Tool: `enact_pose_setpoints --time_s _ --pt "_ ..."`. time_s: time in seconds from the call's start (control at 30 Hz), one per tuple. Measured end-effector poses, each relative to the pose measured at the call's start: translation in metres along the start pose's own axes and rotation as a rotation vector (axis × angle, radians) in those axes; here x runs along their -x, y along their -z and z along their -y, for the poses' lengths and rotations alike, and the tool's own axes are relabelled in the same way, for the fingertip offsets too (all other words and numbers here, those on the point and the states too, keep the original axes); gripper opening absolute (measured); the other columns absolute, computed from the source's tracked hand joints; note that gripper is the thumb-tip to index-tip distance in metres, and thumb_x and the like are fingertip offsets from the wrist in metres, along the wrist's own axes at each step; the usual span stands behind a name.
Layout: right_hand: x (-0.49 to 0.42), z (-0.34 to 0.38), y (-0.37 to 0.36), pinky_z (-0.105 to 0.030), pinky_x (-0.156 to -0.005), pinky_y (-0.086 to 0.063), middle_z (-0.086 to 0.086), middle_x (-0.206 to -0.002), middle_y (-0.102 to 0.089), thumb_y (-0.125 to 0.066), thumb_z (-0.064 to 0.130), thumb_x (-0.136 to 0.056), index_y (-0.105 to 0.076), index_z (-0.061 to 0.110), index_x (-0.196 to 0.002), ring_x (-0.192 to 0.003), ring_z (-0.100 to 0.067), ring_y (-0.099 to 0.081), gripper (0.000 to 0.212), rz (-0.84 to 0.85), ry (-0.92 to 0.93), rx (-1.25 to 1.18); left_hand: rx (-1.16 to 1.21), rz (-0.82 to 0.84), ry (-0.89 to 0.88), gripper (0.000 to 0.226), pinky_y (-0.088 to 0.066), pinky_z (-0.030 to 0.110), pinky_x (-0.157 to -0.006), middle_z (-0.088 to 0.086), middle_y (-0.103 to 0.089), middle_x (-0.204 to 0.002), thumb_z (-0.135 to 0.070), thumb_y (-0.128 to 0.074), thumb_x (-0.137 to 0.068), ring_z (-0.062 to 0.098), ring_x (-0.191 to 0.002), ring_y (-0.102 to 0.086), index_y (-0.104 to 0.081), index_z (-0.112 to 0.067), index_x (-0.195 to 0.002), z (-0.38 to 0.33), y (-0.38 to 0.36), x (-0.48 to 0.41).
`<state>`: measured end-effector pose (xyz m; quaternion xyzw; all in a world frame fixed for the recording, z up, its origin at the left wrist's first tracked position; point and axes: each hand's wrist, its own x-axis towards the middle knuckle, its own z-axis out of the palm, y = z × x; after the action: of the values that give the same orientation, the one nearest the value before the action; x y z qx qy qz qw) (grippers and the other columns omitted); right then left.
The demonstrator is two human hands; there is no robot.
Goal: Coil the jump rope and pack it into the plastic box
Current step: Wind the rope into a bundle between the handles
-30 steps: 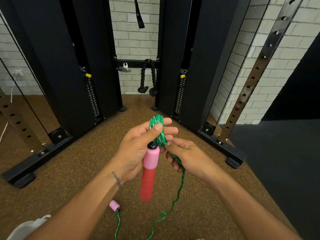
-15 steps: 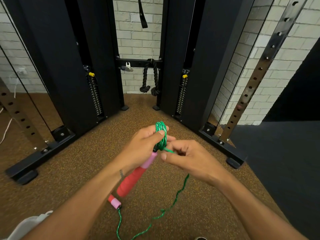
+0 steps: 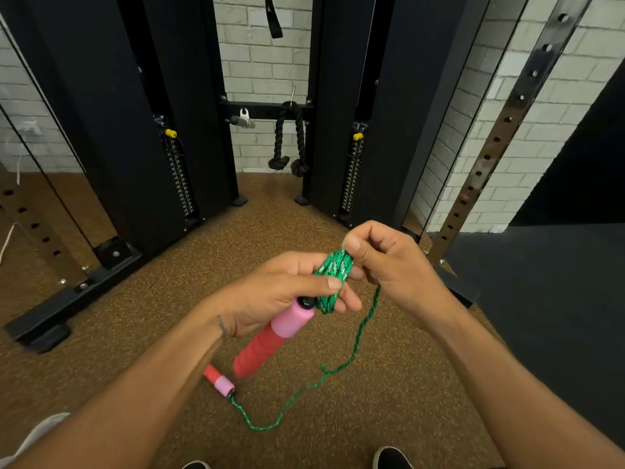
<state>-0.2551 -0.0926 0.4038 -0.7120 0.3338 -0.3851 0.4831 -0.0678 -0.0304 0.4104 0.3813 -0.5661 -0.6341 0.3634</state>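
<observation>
My left hand (image 3: 287, 292) grips a bundle of coiled green rope (image 3: 333, 279) wound around its fingers, with one pink-and-red handle (image 3: 270, 336) hanging down from it at a slant. My right hand (image 3: 389, 269) pinches the green cord at the top of the coil. From there a loose length of rope (image 3: 358, 336) drops to the floor and runs to the second handle (image 3: 220, 382), which lies on the brown floor. No plastic box is clearly in view.
A black cable machine (image 3: 142, 130) with weight stacks stands ahead, its base feet (image 3: 50, 330) spreading left and right. A black rope attachment (image 3: 287, 140) hangs at the centre. A white object (image 3: 37, 434) shows at the lower left. Shoe tips (image 3: 392, 458) are at the bottom.
My right hand has risen and swung right, carrying the cord over the top of the coil. The loose rope on the floor has shortened and the held handle has swung.
</observation>
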Motion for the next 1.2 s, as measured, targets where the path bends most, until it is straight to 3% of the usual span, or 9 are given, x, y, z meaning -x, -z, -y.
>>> enact_pose_setpoints --time_s 0.07,0.2,0.33,0.53,0.63,0.77,0.9,1.07,1.2 --pt "0.001 -0.001 -0.001 -0.014 -0.054 -0.036 0.011 -0.064 -0.06 -0.059 0.039 -0.091 -0.067 0.021 -0.084 -0.056 -0.001 -0.048 0.021 -0.016 -0.048 -0.052 -0.007 0.018 -0.023 0.039 -0.052 0.025 -0.087 0.012 -0.074 -0.103 -0.013 -0.056 -0.092 0.017 -0.092 -0.067 -0.058 -0.001 -0.129 0.001 0.0 0.0" --pt "0.006 -0.007 -0.006 -0.037 -0.066 -0.036 -0.01 -0.079 -0.059 -0.055 0.047 -0.091 -0.068 0.025 -0.084 -0.075 -0.023 -0.044 0.026 0.0 -0.103 -0.092 0.024 0.028 -0.054 0.038 -0.052 0.022 -0.084 0.01 -0.075 -0.103 -0.013 -0.055 -0.093 0.014 -0.091 -0.068 -0.058 -0.001 -0.13 0.003 -0.006 0.002" --pt "0.008 -0.012 -0.012 -0.044 -0.074 -0.035 -0.015 -0.088 -0.061 -0.052 0.017 -0.101 -0.07 0.02 -0.088 -0.085 -0.027 -0.048 0.022 0.071 -0.191 -0.143 0.09 -0.019 -0.119 0.033 -0.052 0.022 -0.083 0.012 -0.075 -0.1 -0.011 -0.055 -0.092 0.014 -0.086 -0.068 -0.063 -0.005 -0.123 0.002 -0.009 0.005" --pt "0.012 -0.01 -0.019 -0.023 -0.055 -0.037 0.004 -0.068 -0.056 -0.055 0.027 -0.1 -0.072 0.024 -0.103 -0.059 -0.009 -0.045 0.018 0.142 -0.296 -0.166 0.201 -0.138 -0.219 0.032 -0.054 0.023 -0.083 0.01 -0.076 -0.098 -0.012 -0.058 -0.09 0.012 -0.083 -0.07 -0.064 -0.005 -0.121 0.0 -0.008 0.005" --pt "0.016 -0.005 -0.021 -0.023 -0.054 -0.041 0.004 -0.068 -0.055 -0.056 0.042 -0.092 -0.07 0.022 -0.098 -0.054 -0.006 -0.049 0.025 0.202 -0.366 -0.119 0.138 -0.263 -0.232 0.036 -0.054 0.026 -0.084 0.01 -0.076 -0.105 -0.019 -0.058 -0.091 0.012 -0.091 -0.07 -0.063 -0.009 -0.125 -0.001 -0.007 0.004" --pt "0.017 -0.001 -0.025 -0.026 -0.055 -0.042 0.003 -0.068 -0.058 -0.052 0.035 -0.1 -0.069 0.026 -0.086 -0.054 -0.007 -0.052 0.024 0.256 -0.394 -0.065 0.08 -0.32 -0.225 0.035 -0.054 0.02 -0.064 0.01 -0.076 -0.11 -0.018 -0.055 -0.093 0.01 -0.09 -0.072 -0.061 -0.01 -0.126 -0.001 -0.009 0.002" --pt "0.017 0.001 -0.024 -0.028 -0.056 -0.042 0.003 -0.068 -0.06 -0.055 0.032 -0.1 -0.073 0.027 -0.083 -0.054 -0.008 -0.054 0.025 0.273 -0.39 -0.048 0.043 -0.335 -0.211 0.036 -0.054 0.023 -0.059 0.008 -0.075 -0.112 -0.023 -0.055 -0.093 0.011 -0.091 -0.072 -0.06 -0.011 -0.127 0.001 -0.009 0.001" --pt "0.018 0.01 -0.018 -0.024 -0.056 -0.046 0.001 -0.066 -0.061 -0.062 0.029 -0.096 -0.076 0.016 -0.087 -0.057 -0.011 -0.055 0.021 0.375 -0.299 -0.01 -0.127 -0.4 -0.174 0.032 -0.057 0.03 -0.082 0.001 -0.074 -0.116 -0.023 -0.045 -0.102 0.014 -0.107 -0.069 -0.059 -0.015 -0.131 0.004 -0.001 -0.001" --pt "0.02 0.018 -0.013 -0.023 -0.053 -0.042 0.004 -0.062 -0.058 -0.066 0.024 -0.093 -0.074 0.017 -0.081 -0.056 -0.01 -0.05 0.017 0.347 -0.186 -0.01 -0.257 -0.386 -0.079 0.03 -0.052 0.035 -0.091 -0.004 -0.076 -0.101 -0.026 -0.045 -0.103 0.012 -0.099 -0.07 -0.066 -0.021 -0.124 0.005 0.0 -0.002"
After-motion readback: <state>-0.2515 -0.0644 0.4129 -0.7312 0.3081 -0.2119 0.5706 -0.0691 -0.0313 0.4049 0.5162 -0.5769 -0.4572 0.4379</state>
